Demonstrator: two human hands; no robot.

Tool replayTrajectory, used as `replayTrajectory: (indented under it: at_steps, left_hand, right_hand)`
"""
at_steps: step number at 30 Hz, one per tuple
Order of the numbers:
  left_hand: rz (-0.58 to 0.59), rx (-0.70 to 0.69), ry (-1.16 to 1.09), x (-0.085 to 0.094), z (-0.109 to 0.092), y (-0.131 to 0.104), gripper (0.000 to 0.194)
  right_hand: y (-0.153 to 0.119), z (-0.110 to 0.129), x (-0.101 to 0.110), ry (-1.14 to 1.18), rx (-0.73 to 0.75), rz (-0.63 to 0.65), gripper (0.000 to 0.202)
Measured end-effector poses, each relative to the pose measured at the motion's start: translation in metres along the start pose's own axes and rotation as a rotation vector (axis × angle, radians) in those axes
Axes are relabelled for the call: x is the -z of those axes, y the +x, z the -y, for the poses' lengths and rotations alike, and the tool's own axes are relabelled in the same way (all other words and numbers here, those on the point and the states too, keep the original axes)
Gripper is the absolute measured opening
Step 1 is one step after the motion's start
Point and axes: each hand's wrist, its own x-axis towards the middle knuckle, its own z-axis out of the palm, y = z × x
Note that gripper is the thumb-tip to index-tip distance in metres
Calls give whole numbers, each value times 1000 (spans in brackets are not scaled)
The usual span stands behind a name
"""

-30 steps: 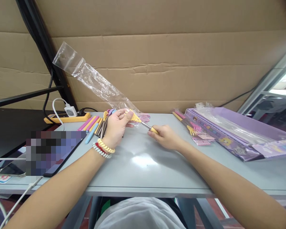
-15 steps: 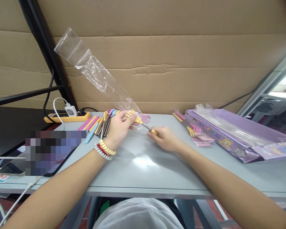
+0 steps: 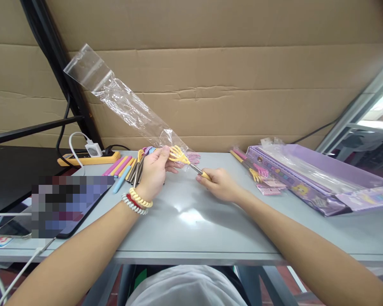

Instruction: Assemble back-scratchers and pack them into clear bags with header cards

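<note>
— Biggest first: does the grey table (image 3: 191, 236) pose any risk?
— Its glare might make clear film hard to see, I'd say. The purple box (image 3: 344, 165) sits well apart on the right, so a knock there seems unlikely.
— And the long clear sleeve (image 3: 127, 102)?
— That worries me more. It slants up to the left, its far end in the air, thin and crinkled. A tug could fold it, or drop it across the loose sticks (image 3: 134, 172) beside the left hand (image 3: 155, 170).
— How firm are the grips?
— The left thumb and fingers draw together at the sleeve's near end, apparently pinching film; some fingers are hidden. The right hand (image 3: 221, 183) curls round the handle of the scratcher (image 3: 196, 169), thumb against forefinger.
— Where's the scratcher exactly?
— Between the hands, tilted above the table, head toward the left thumb.
— Smallest worry?
— Its splayed yellow prongs (image 3: 178, 155). I can't tell whether they're inside the film; pushed crookedly, their tips could snag or tear it.
</note>
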Motion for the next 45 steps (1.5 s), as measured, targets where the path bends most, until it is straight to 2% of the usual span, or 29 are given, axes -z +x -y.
replayTrajectory:
  at_steps: [5,10,25,45]
  left_hand:
    - [0,-29,3,0,-1,-1,43]
    - [23,-58,110,0,-4,-4,47]
    - [35,-224,248,0,-6,-14,47]
    - [21,-285,356,0,-8,-16,50]
  right_hand:
    - [-1,0,0,29,1,4,41]
    - [-1,1,1,49,6,12,42]
    - [-2,2,0,58,25,24,42]
    - [-1,-1,3,-1,28,6,39]
